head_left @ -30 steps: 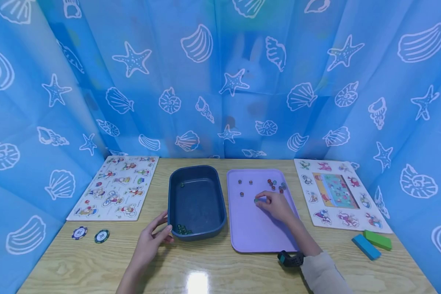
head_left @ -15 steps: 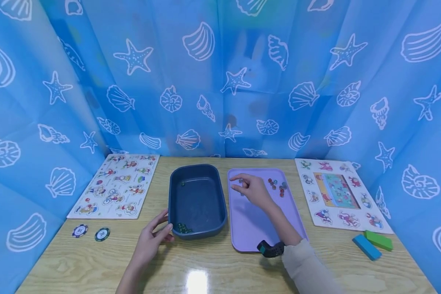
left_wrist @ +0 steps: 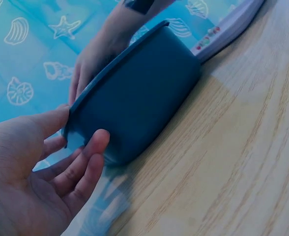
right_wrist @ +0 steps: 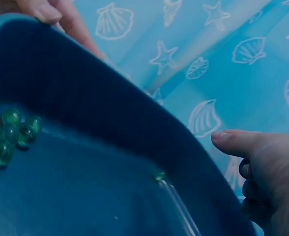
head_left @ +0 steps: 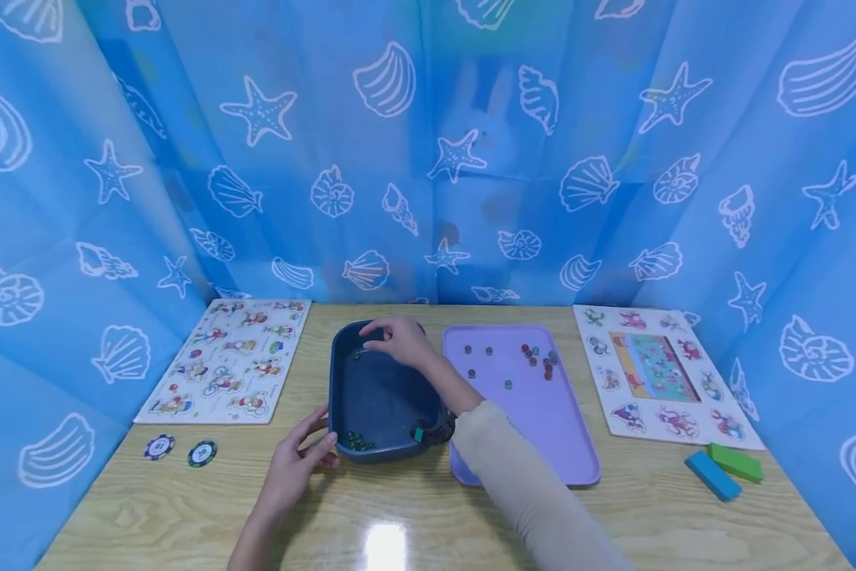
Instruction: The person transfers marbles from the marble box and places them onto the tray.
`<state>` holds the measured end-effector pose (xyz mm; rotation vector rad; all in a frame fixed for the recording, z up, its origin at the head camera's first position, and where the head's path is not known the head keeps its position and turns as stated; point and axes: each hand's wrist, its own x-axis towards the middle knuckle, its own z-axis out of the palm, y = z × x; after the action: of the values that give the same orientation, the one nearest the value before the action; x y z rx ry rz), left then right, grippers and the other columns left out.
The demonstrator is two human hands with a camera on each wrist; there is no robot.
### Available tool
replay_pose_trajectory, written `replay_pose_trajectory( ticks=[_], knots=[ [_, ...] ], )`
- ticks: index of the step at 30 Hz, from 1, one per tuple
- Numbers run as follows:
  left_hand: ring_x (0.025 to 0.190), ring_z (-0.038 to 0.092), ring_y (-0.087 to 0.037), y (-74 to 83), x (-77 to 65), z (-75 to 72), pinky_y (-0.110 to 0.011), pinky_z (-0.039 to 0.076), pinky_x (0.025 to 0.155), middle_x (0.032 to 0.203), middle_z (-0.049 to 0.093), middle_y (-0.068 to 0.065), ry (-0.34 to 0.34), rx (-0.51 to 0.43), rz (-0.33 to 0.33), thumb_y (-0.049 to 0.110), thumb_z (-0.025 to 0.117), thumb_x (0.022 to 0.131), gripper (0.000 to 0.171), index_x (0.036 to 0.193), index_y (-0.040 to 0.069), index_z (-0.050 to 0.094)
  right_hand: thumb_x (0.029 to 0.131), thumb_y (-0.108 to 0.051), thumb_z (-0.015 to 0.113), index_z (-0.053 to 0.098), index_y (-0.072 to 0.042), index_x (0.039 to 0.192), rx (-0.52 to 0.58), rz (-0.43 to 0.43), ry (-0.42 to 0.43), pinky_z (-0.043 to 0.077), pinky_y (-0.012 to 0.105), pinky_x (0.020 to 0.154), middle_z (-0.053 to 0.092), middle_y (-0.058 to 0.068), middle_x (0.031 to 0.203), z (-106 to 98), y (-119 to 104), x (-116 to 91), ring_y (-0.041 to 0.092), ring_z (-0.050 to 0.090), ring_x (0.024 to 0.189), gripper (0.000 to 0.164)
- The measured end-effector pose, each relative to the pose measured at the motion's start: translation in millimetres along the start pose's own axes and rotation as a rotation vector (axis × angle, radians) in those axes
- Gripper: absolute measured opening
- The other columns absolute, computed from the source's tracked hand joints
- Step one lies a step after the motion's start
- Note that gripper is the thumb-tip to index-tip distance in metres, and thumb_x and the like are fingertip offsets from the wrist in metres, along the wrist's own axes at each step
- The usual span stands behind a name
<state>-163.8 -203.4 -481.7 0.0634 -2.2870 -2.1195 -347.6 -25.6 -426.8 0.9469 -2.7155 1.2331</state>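
Reaching over the far end of the dark blue bin (head_left: pixel 381 400), the right hand (head_left: pixel 401 341) has left the purple tray (head_left: pixel 545 424), where we saw it a second ago with its fingertips at a green marble. We now see another part of that tray uncovered, with a lone green marble (head_left: pixel 508 385) near its middle. A mixed cluster of marbles (head_left: pixel 548 365) lies at the tray's far right, much as before, and three single ones sit at its far left.

The right forearm slants in from the near right, crossing the tray's left side. Its thumb and forefinger curve toward the left, with a small gap between the tips; we cannot tell whether a marble is held there.

The left hand (head_left: pixel 295 460) has not moved: it grips the bin's near left edge, thumb on the rim, fingers bent against the outer wall. Inside the bin, we find the green-looking marbles (head_left: pixel 357 441) gathered at the near left and a small single marble (head_left: pixel 356 356) at the far left, as earlier.
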Motion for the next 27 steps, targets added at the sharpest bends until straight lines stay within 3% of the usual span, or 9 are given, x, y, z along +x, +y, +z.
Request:
replay_pose_trajectory(
  ticks=[9,13,17,21,27],
  knots=[
    [0.066,0.063,-0.023,-3.1,2.7,-1.0,-0.033,0.056,0.065,0.125,0.047,-0.019,0.006,0.013,0.01,0.02,0.058,0.087,0.05,0.133,0.014,0.041,0.082,-0.027,0.065,0.068,-0.023,0.101,-0.132,0.091,-0.04,0.03,0.02,0.041,0.042,-0.003,0.053,29,6,22,0.011,0.039,0.047,0.019],
    [0.066,0.063,-0.024,-2.4,3.4,-1.1,-0.033,0.056,0.065,0.125,0.047,-0.02,0.005,0.009,0.019,0.017,0.058,0.088,0.049,0.134,0.014,0.041,0.083,-0.027,0.064,0.068,-0.024,0.101,-0.169,0.157,-0.052,0.037,0.021,0.045,0.049,-0.002,0.058,37,8,27,0.011,0.046,0.053,0.019],
    [0.066,0.063,-0.026,-1.1,4.2,0.0,-0.034,0.056,0.065,0.126,0.046,-0.021,-0.01,-0.003,0.024,0.017,0.058,0.088,0.049,0.134,0.013,0.04,0.082,-0.026,0.065,0.068,-0.026,0.1,-0.192,0.222,-0.057,0.048,0.022,0.06,0.064,-0.003,0.08,43,12,27,0.012,0.058,0.072,0.018],
    [0.066,0.063,-0.026,-0.1,3.6,0.3,-0.034,0.056,0.065,0.126,0.045,-0.021,-0.008,-0.003,0.022,0.017,0.058,0.088,0.049,0.134,0.013,0.04,0.082,-0.027,0.065,0.068,-0.027,0.1,-0.212,0.227,-0.074,0.049,0.025,0.081,0.064,-0.007,0.106,50,17,27,0.01,0.058,0.095,0.018],
    [0.066,0.063,-0.024,-2.2,2.6,-0.3,-0.033,0.056,0.065,0.126,0.045,-0.02,0.001,0.008,0.015,0.017,0.057,0.088,0.049,0.134,0.014,0.04,0.082,-0.027,0.065,0.069,-0.027,0.098,-0.247,0.231,-0.12,0.05,0.028,0.082,0.063,-0.006,0.107,55,21,26,0.013,0.058,0.096,0.017]
  ],
)
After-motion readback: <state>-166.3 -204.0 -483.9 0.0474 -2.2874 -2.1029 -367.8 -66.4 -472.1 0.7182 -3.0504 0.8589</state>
